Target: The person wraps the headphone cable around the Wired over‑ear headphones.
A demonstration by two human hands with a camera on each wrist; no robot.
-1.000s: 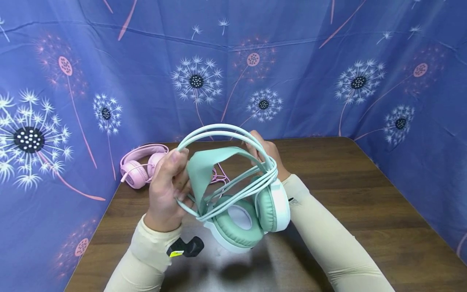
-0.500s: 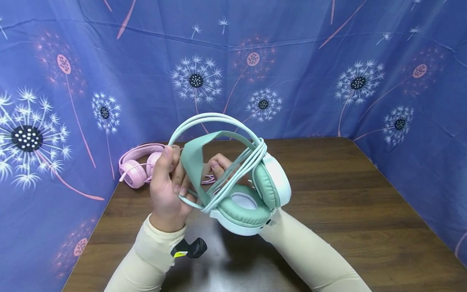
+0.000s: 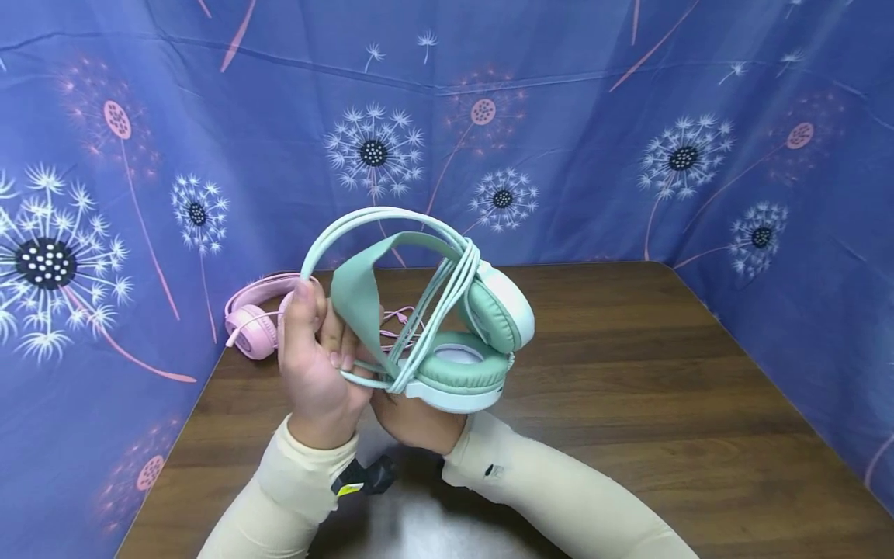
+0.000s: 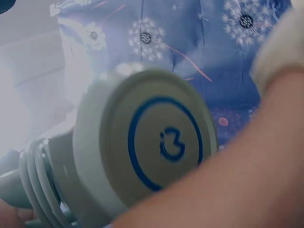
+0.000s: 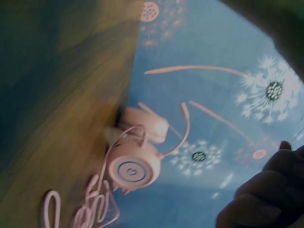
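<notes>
My left hand point(image 3: 324, 373) grips mint-green headphones point(image 3: 461, 365) above the table, its thumb up by the thin double headband. Turns of pale green cable point(image 3: 443, 310) wrap around the headband bundle, and a loop passes near my left fingertips. The left wrist view shows an ear cup point(image 4: 164, 137) with a blue ring and logo up close. My right hand point(image 3: 415, 423) is below and behind the headphones, crossing towards the left hand; its fingers are hidden in the head view. In the right wrist view the dark fingers point(image 5: 266, 194) look bent, but what they hold cannot be made out.
Pink headphones point(image 3: 251, 330) with a microphone boom lie at the table's back left, partly behind my left hand. Their pink cable point(image 3: 398, 322) trails to the right. A brown wooden table point(image 3: 628, 373) extends right. Blue dandelion-print cloth point(image 3: 559, 140) hangs around its edges.
My right hand has swung from the headphones' far right side, behind them, to below them near my left hand. The headphones have risen and tilted, shifting slightly left with my left hand.
</notes>
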